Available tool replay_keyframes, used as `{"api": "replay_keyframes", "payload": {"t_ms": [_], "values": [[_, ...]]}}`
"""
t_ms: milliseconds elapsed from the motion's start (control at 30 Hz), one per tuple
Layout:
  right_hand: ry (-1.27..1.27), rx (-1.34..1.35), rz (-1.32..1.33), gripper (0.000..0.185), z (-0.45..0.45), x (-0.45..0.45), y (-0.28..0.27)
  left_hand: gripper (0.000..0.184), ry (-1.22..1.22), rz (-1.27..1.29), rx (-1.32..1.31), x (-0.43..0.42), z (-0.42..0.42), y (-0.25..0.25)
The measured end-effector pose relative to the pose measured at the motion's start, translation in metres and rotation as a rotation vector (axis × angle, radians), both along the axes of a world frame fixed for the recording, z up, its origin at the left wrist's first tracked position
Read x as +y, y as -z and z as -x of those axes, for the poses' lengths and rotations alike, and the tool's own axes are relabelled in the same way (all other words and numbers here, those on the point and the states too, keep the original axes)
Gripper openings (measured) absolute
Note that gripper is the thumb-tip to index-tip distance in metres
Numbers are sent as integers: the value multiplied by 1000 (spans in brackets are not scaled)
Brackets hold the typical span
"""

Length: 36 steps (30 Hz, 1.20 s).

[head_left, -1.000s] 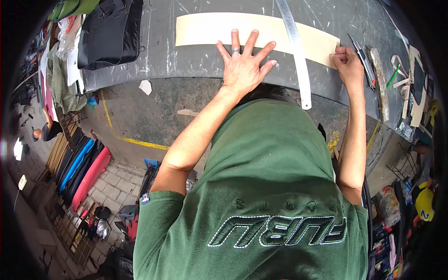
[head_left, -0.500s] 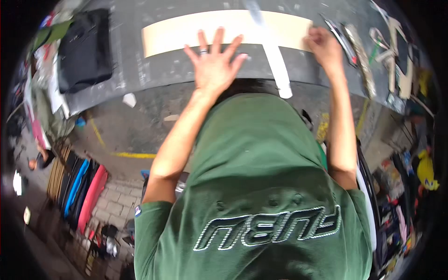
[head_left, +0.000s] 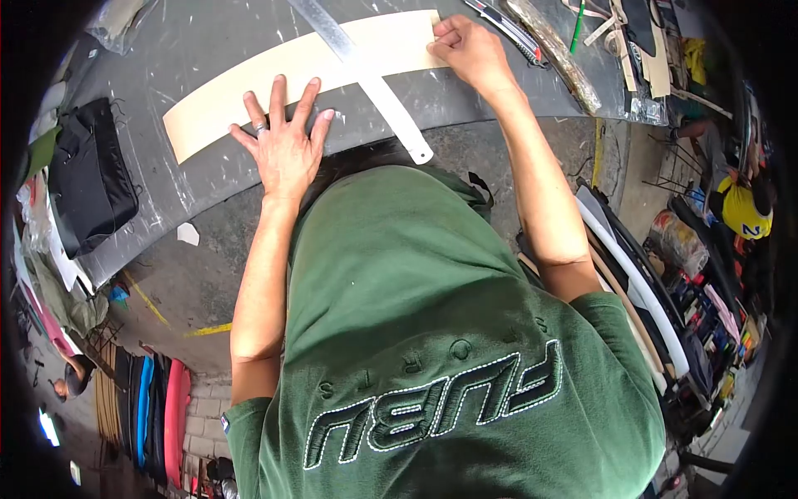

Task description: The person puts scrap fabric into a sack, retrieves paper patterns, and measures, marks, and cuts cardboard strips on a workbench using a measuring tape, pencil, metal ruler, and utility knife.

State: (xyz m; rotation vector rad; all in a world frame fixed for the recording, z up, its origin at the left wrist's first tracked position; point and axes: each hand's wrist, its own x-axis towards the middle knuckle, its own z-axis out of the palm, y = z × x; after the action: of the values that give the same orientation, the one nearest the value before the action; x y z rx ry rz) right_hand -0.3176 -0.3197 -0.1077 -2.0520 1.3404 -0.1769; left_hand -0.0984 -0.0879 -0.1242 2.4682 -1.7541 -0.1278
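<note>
A long pale-beige strip of card or paper [head_left: 224,101] lies across the dark work table [head_left: 199,50]. Palm down, my left hand [head_left: 285,150] rests with fingers spread on the strip's lower edge; it wears a ring. At the strip's right end my right hand [head_left: 474,51] is closed, thumb and fingers pinching the edge. Between the hands a metal ruler [head_left: 386,106] lies across the strip, its holed end reaching past the table's near edge. Neither hand touches the ruler. A utility knife [head_left: 509,33] lies just beyond my right hand.
Beside the knife is a long plastic-wrapped bundle [head_left: 553,58]. Farther right are a green pen [head_left: 577,29] and pale cut strips [head_left: 619,50]. A black bag [head_left: 91,179] sits at the table's left. A person in a yellow top [head_left: 742,208] is at far right.
My view has turned, so table, strip and hands appear shifted left and tilted. Both hands keep their places on the strip, and the ruler still crosses it.
</note>
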Motion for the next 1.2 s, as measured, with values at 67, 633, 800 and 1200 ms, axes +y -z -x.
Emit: {"api": "replay_keyframes", "payload": {"t_ms": [67,633,800,1200], "values": [[3,0,6,31,-1,1,-1,53,3,5,0,0,-1,0],[-141,93,-17,19,-4,-6,-17,72,95,144,338,-80,18,-24],[-164,90,-26,18,-4,-7,-19,81,177,-15,150,-98,39,-32],[-107,-31,90,20,1,1,-7,80,370,-59,220,-135,39,-33]]}}
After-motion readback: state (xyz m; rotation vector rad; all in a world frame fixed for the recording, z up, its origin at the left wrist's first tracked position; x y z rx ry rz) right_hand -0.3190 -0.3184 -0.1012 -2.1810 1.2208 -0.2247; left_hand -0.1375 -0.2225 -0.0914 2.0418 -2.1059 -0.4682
